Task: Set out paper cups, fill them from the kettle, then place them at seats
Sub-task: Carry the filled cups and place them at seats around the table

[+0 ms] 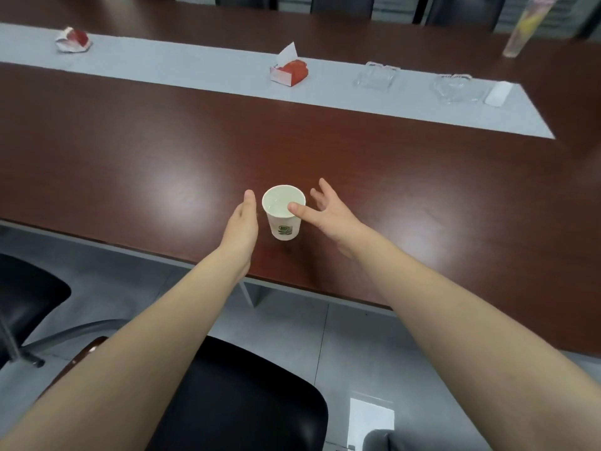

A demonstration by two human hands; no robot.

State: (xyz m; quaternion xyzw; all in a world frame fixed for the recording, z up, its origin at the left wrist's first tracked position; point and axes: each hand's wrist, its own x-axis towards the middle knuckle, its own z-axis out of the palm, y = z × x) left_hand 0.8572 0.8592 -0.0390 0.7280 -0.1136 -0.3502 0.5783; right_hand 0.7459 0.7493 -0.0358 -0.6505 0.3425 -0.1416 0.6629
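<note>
Dark desk (pixel 130 157): paper cup (pixel 283 219) near its front edge, flanked by the left hand (pixel 242 227), fingers pressed together, and the right hand (pixel 328 211), fingers spread.

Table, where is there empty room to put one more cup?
Bare brown table lies left of the left hand, between the near edge and the gray runner. More lies right of the right hand. Crowded: around the paper cup between both hands, and the runner's right end, where glass ashtrays sit.
</note>
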